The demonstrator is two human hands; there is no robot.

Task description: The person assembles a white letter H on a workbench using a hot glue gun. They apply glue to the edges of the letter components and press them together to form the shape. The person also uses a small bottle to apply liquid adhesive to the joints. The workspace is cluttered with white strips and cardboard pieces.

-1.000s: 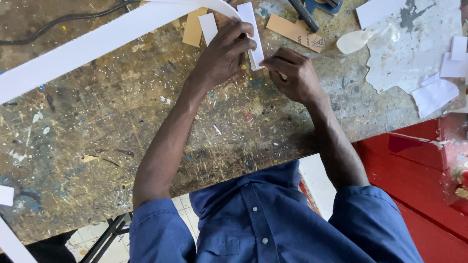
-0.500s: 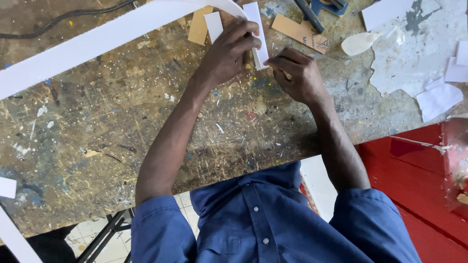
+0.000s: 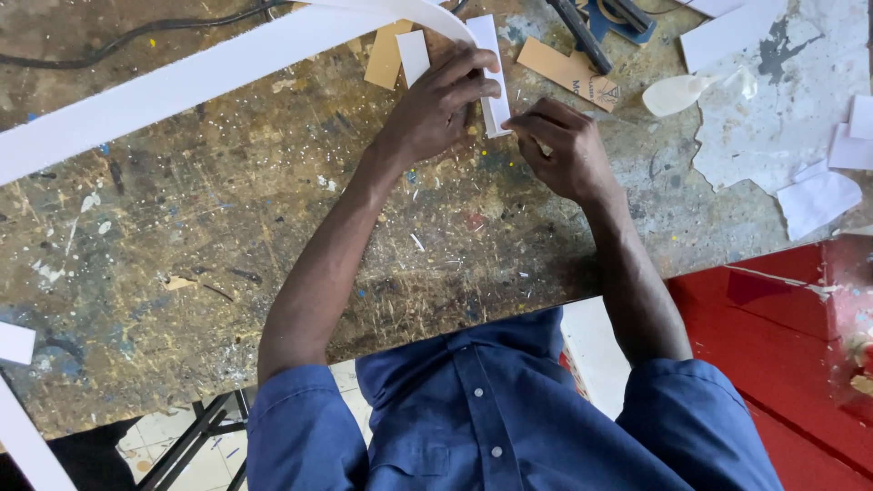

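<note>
A short white strip lies upright on the worn, paint-flecked workbench. My left hand presses down on it, fingers spread across its lower half. My right hand is curled at the strip's bottom right corner, fingertips pinched against its edge; whether it holds a small tool I cannot tell. A second small white piece and a tan cardboard piece lie just left of the strip.
A long white band curves across the upper left of the bench. A tan card, a blue-and-black tool, white paper scraps and a pale plastic piece lie upper right. A red surface stands at right.
Both hands stay on the white strip; my right hand has crept slightly closer to its lower corner. The view has shifted a little.
</note>
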